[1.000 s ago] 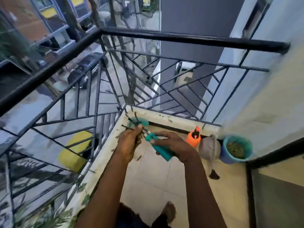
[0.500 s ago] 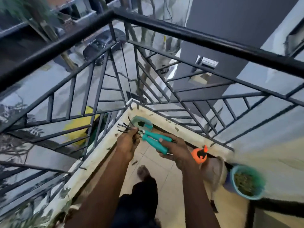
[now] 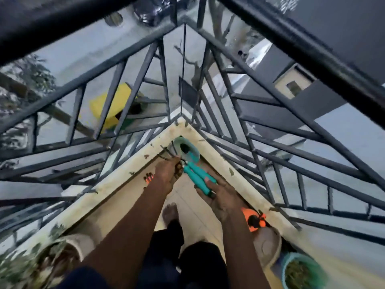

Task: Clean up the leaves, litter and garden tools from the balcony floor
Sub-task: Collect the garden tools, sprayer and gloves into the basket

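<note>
- While we look straight down into the balcony corner, our right hand (image 3: pixel 218 197) is wrapped around the teal handles of the garden tools (image 3: pixel 199 178), fingers curled closed on them.
- Our left hand (image 3: pixel 168 172) is pinched closed on the dark metal prongs at the tools' far end, just beside a teal pot (image 3: pixel 191 152) sitting in the corner of the floor.
- The tools are held in the air between both hands, above the tiled floor (image 3: pixel 193 207) and just inside the cream ledge (image 3: pixel 125 182) under the grey railing (image 3: pixel 145 65).
- An orange spray bottle (image 3: pixel 253 221) stands by the right ledge, close under our right forearm.
- Nearer us on the right sit a pale round pot (image 3: pixel 268 247) and a teal pot of green clippings (image 3: pixel 300 274).
- A leafy potted plant (image 3: pixel 52 253) stands at lower left against the ledge.
- One bare foot (image 3: pixel 169 212) shows on the tiles between our arms.
</note>
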`<state>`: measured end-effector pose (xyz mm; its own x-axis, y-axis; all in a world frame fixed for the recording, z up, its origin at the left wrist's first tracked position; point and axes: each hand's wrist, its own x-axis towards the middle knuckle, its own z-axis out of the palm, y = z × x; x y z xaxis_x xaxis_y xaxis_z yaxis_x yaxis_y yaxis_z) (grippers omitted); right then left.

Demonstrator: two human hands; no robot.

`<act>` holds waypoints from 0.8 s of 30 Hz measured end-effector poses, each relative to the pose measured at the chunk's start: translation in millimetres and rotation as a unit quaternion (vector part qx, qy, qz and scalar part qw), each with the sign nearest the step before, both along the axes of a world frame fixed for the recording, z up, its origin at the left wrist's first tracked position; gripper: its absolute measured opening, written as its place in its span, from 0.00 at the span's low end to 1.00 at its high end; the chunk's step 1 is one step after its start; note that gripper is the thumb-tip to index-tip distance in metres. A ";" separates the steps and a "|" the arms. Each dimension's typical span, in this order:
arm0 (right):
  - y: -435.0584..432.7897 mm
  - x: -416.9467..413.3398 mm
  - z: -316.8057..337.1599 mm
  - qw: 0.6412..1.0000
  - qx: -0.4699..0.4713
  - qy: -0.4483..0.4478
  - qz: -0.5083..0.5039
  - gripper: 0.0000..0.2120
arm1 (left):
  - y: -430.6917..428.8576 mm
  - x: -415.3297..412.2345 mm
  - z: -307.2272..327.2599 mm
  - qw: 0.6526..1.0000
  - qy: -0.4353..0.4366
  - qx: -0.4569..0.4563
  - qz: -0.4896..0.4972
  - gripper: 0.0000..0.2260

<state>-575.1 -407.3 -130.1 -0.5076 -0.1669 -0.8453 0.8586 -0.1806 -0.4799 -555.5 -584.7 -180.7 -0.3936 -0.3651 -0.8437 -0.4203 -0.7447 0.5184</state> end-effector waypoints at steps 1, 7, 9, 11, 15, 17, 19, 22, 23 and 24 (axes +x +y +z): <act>-3.6 -8.3 -18.6 1.000 0.012 -0.012 -0.006 0.15 | -2.1 -7.2 -14.6 1.000 -0.004 0.005 -0.009 0.07; -23.8 -59.8 -169.9 0.993 0.088 -0.069 -0.022 0.10 | -10.9 -25.3 -137.5 0.995 -0.077 -0.020 -0.059 0.03; -34.1 -75.5 -214.8 0.991 0.106 -0.079 -0.026 0.10 | -14.0 -16.2 -184.1 0.982 -0.109 -0.080 -0.132 0.09; -46.0 -91.4 -285.5 0.989 0.124 -0.075 -0.038 0.10 | -13.8 -14.2 -250.6 0.938 -0.153 -0.174 -0.258 0.22; -68.8 -120.1 -405.4 0.988 0.144 -0.035 -0.036 0.13 | -18.8 -28.8 -344.9 0.877 -0.203 -0.198 -0.387 0.21; -81.6 -133.6 -455.6 0.987 0.154 -0.019 -0.032 0.14 | -18.3 -36.9 -389.6 0.873 -0.213 -0.183 -0.398 0.22; -94.0 -144.6 -496.7 0.986 0.161 -0.013 -0.035 0.14 | -16.1 -44.2 -427.9 0.876 -0.215 -0.180 -0.393 0.21; -111.6 -156.8 -539.9 0.985 0.168 -0.022 -0.022 0.16 | -9.9 -53.8 -466.3 0.885 -0.209 -0.158 -0.385 0.21; -114.8 -159.9 -546.9 0.985 0.168 -0.031 -0.017 0.17 | -8.3 -56.2 -471.1 0.880 -0.205 -0.155 -0.398 0.22; -117.9 -163.5 -553.0 0.986 0.164 -0.040 -0.014 0.18 | -7.9 -58.7 -474.8 0.873 -0.206 -0.156 -0.414 0.23</act>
